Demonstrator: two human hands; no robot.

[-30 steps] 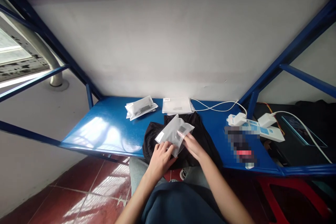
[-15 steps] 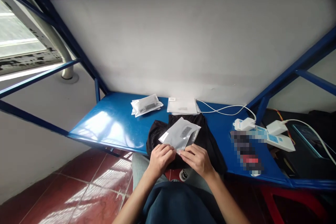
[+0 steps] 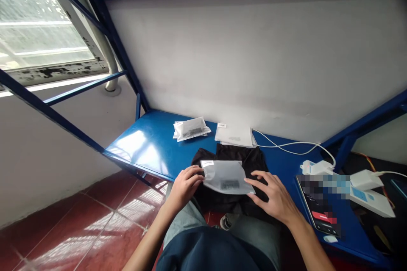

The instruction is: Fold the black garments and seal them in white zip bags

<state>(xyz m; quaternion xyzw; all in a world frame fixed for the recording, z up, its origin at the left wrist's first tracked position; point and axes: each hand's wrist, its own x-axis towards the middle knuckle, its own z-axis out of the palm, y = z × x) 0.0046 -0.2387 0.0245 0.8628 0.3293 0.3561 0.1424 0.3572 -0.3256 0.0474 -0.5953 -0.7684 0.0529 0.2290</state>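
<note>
Two bare hands are held at the lower centre of the frame, with a frosted pouch [image 3: 219, 175] framed between them. At its left edge it is touched by the curled fingers of the left hand [image 3: 185, 186]; whether that edge is pinched cannot be told. On the right hand [image 3: 271, 192] the fingers are spread apart, the tips placed at the pouch's right edge and the thumb near its lower right corner. A white label is carried at the pouch's upper left, and a dark printed patch is seen near its lower edge. Black cloth [image 3: 238, 152] is spread beneath and behind it. Farther up, a small pile of similar pouches [image 3: 190, 128] is set left of centre, and flatter pouches [image 3: 233, 134] are laid just right of it on the blue table [image 3: 165, 144]. At the lower right, a partly pixelated phone [image 3: 313, 207] is placed beside a white power strip [image 3: 378, 204], into which adapters [image 3: 367, 180] are plugged.
</note>
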